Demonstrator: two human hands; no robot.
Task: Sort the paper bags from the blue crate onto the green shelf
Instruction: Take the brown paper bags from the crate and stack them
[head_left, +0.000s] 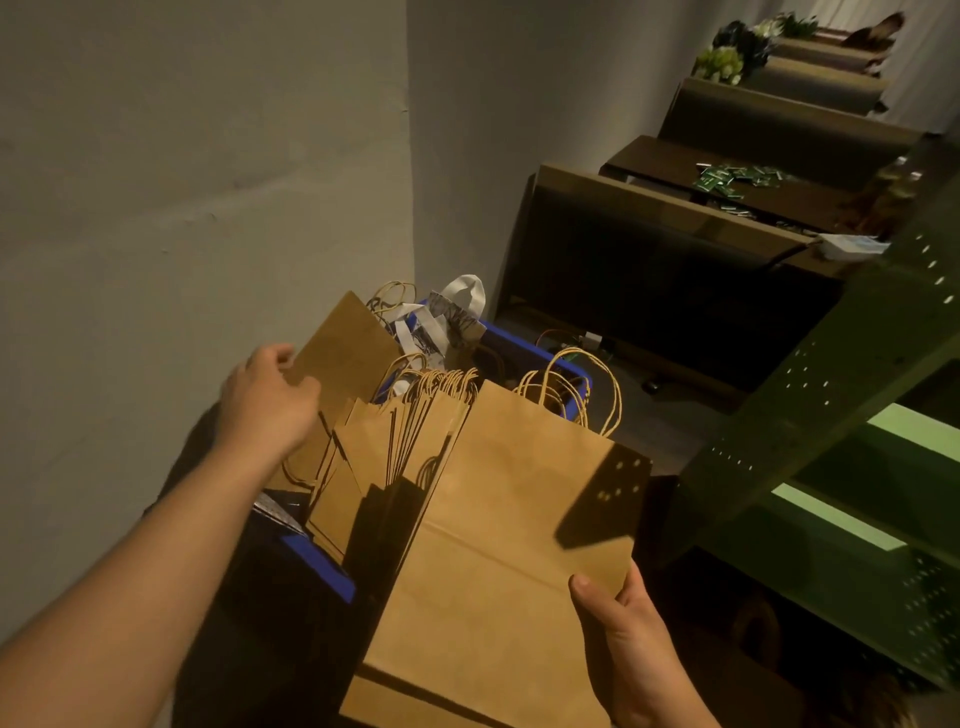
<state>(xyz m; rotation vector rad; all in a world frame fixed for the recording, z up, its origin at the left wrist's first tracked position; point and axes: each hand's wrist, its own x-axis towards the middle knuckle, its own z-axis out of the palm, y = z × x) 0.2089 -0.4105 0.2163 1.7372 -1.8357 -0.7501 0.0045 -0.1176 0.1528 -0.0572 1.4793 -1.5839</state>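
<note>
Pinching its lower edge, the right hand (636, 639) grasps a large brown bag (509, 525) lifted beside the blue crate (524, 345); the left hand (267, 400) grips a flat bag (345, 345) standing inside the crate. Twisted handles could snag and drag neighbouring bags (400, 431) out, short of the green shelf (857, 364) to the crate's right.

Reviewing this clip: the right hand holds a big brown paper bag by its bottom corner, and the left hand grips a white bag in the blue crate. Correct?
Not quite. In the head view the left hand grips a brown paper bag, not the white one. The rest stands: the right hand holds the big bag, over the blue crate.
</note>
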